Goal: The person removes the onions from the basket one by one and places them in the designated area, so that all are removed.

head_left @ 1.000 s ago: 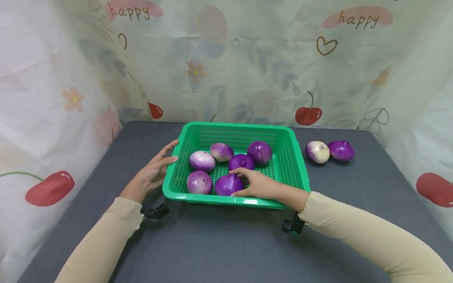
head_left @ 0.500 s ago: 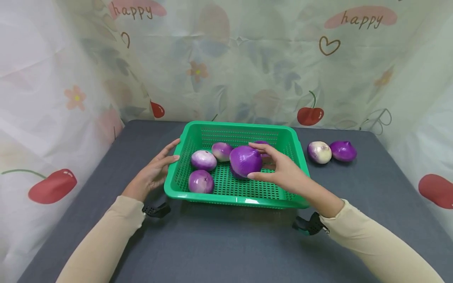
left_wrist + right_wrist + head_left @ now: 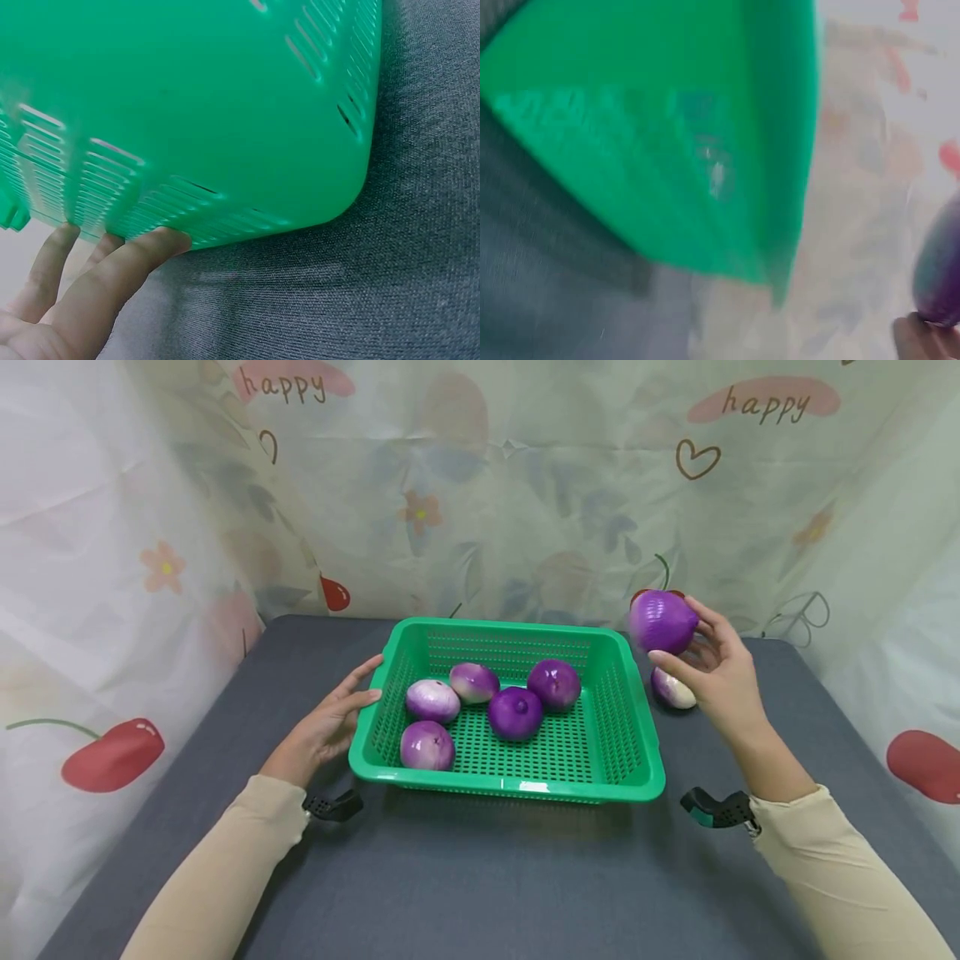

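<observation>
A purple onion [image 3: 662, 622] is held up in my right hand [image 3: 727, 677], thumb on one side and fingers on the other, beyond the right rim of a green plastic basket [image 3: 480, 783]. In the right wrist view, the onion [image 3: 941, 270] shows at the right edge above blurred fingertips. My left hand [image 3: 318, 731] is at the basket's left side. In the left wrist view, its extended fingers [image 3: 120, 277] touch the slotted wall [image 3: 225, 135]. Inside the basket lie several onions, among them a dark purple one [image 3: 515, 713] and a paler one [image 3: 432, 701].
A white-and-purple onion [image 3: 675, 691] lies on the dark grey table [image 3: 487, 885], right of the basket and below the raised onion. Another beside it is hidden by my right hand. A patterned curtain [image 3: 510, 527] hangs behind the table.
My right hand has lifted the purple onion from the basket's front and carried it right and up, past the right rim. The left hand has stayed at the basket's side.
</observation>
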`<state>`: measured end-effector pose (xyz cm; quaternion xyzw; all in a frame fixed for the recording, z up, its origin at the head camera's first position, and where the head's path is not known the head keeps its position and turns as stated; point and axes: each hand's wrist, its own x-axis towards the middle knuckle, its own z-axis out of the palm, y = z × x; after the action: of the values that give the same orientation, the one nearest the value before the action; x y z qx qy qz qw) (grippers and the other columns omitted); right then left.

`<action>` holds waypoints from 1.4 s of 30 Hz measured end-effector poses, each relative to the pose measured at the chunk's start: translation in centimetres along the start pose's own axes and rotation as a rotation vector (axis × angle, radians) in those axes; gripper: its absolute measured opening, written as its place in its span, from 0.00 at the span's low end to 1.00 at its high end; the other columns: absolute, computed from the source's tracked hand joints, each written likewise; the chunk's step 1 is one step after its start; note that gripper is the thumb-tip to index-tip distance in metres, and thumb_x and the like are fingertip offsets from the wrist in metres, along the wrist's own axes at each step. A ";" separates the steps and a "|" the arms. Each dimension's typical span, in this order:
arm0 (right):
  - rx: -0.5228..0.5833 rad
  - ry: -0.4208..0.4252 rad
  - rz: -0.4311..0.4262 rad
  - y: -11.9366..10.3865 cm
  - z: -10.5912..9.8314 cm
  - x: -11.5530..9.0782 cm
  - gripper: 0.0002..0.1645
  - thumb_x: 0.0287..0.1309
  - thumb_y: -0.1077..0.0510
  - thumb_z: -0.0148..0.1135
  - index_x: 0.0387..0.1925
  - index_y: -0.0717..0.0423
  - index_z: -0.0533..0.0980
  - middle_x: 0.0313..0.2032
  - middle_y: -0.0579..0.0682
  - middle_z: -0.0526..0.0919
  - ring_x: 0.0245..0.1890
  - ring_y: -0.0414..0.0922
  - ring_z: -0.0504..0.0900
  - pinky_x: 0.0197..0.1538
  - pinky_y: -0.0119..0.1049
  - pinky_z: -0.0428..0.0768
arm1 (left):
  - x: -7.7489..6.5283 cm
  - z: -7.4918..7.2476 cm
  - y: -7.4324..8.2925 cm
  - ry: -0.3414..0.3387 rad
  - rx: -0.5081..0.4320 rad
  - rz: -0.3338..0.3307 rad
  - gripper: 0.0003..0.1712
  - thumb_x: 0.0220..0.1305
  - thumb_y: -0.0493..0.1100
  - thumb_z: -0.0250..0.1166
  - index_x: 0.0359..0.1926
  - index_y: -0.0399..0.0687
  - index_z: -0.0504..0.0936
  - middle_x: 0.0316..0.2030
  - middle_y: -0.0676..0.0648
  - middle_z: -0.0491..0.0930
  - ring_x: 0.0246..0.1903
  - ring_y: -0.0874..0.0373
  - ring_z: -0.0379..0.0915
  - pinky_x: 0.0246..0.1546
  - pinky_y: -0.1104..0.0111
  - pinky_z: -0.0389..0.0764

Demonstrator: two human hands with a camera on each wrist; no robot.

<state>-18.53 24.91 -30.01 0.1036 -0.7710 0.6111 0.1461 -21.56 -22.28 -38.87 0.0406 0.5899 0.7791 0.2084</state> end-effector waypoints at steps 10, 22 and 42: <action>0.137 0.350 0.105 3.9 -4.6 1.9 0.47 0.51 0.66 0.71 0.70 0.45 0.61 0.57 0.42 0.69 0.58 0.40 0.72 0.47 0.16 0.75 | -0.2 0.3 0.2 0.000 -0.010 -0.002 0.36 0.74 0.38 0.51 0.75 0.69 0.49 0.58 0.47 0.64 0.51 0.56 0.77 0.45 0.56 0.82; -0.249 0.460 0.365 8.3 -9.3 2.4 0.48 0.56 0.49 0.68 0.72 0.30 0.53 0.72 0.43 0.56 0.69 0.43 0.62 0.70 0.39 0.63 | 0.2 -0.1 -0.1 -0.009 -0.018 0.003 0.35 0.74 0.38 0.50 0.74 0.69 0.49 0.57 0.47 0.65 0.50 0.56 0.78 0.45 0.56 0.82; -0.412 0.593 0.556 14.4 -13.2 0.7 0.49 0.58 0.49 0.64 0.75 0.48 0.50 0.74 0.52 0.52 0.74 0.45 0.49 0.75 0.37 0.47 | -0.1 0.1 0.0 -0.006 -0.002 0.005 0.36 0.74 0.39 0.52 0.74 0.70 0.49 0.59 0.45 0.64 0.52 0.54 0.76 0.46 0.55 0.82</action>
<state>-22.77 41.11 -40.09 -0.3181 -0.8001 0.4641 0.2083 -21.46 -22.26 -38.86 0.0441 0.5883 0.7802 0.2082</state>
